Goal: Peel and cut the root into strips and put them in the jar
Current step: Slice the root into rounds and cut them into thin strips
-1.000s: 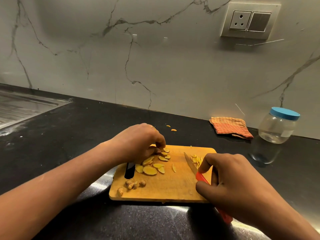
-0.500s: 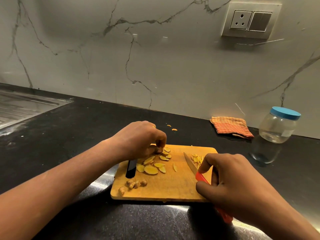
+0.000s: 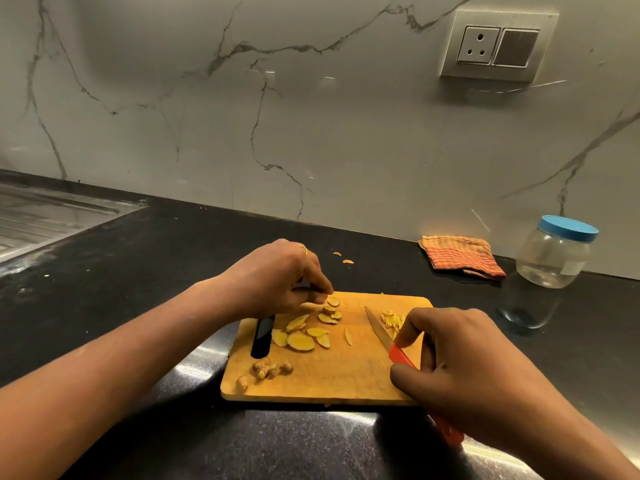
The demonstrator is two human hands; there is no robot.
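1. A black stone countertop runs under a veined marble wall with a socket plate. A steel sink sits far left and a folded orange cloth far right.
2. The jar stands upright with its blue lid on, beside the cloth and well apart from the wooden cutting board.
3. The root slices lie on the board's left half, cut strips at its far right, and peel scraps near left.
4. The left hand pinches a slice at the far edge, and its fingers hide most of that slice.
5. The right hand grips the knife, covering most of the red handle and the board's near right corner.
6. The knife's long axis runs from near right to far left, with its tip between the slices and the strips.
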